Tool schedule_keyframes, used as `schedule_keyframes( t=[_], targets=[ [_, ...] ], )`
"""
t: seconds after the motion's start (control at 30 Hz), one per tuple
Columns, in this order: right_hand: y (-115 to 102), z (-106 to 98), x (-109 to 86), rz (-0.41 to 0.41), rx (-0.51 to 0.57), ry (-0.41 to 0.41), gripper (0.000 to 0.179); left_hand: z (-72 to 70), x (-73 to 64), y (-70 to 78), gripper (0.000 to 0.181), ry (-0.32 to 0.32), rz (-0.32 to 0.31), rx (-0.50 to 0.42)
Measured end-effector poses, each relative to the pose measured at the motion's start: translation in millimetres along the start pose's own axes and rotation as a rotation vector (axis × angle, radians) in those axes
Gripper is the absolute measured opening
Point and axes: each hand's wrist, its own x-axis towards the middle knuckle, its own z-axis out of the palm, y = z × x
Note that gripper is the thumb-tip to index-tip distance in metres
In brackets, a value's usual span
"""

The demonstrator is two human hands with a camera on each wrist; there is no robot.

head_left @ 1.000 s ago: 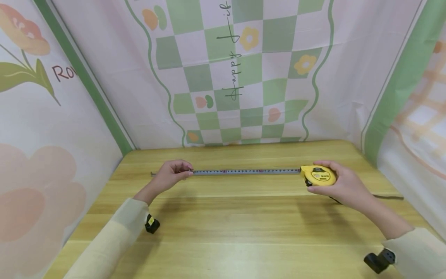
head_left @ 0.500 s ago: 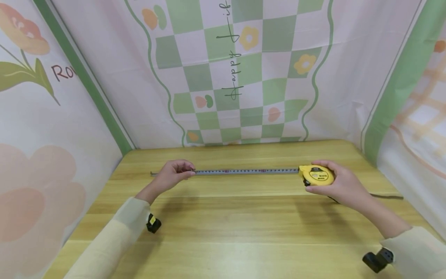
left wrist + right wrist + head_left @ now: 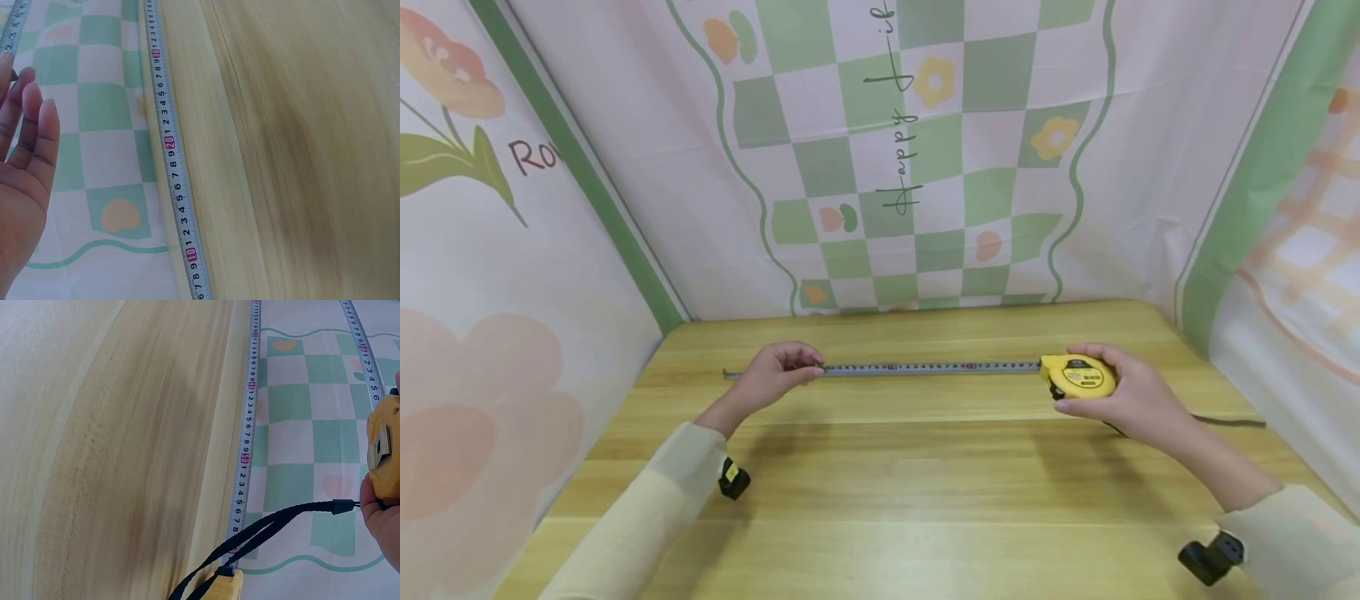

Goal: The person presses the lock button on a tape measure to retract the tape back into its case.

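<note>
My left hand [image 3: 778, 371] pinches the end of a tape measure's blade [image 3: 936, 367] between thumb and fingertips. My right hand [image 3: 1138, 396] grips the yellow case [image 3: 1084, 377] that the blade runs into. Stretched straight between the hands, this blade hangs above the table. A metal belt clip [image 3: 379, 448] shows on the case in the right wrist view. Below it, a second blade [image 3: 170, 142] lies along the table, leading to another yellow case [image 3: 224, 587]. From the head, the held tape and hands cover most of that second tape; its end [image 3: 730, 374] shows beyond my left wrist.
A black wrist strap [image 3: 269, 520] trails from the held case and passes over the lying one. The wooden table [image 3: 887, 483] is enclosed by printed cloth [image 3: 925, 183] behind and at both sides. Small black cameras [image 3: 1212, 557] sit on both wrists.
My left hand has moved a little to the right and the held case slightly to the left. The blade showing between them is shorter.
</note>
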Motion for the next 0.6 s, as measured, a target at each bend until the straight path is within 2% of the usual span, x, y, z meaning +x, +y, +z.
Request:
schedule_keyframes(
  t=[0.23,0.6],
  targets=[
    [-1.2,0.7,-0.2,-0.003,-0.006,0.003,0.081,2.6,2.6,-4.8,0.017,0.002,0.03,-0.001],
    [-2.3,1.0,0.1,0.014,-0.02,-0.003,0.083,6.1,2.8,-0.3,0.016,-0.006,0.036,0.005]
  ],
)
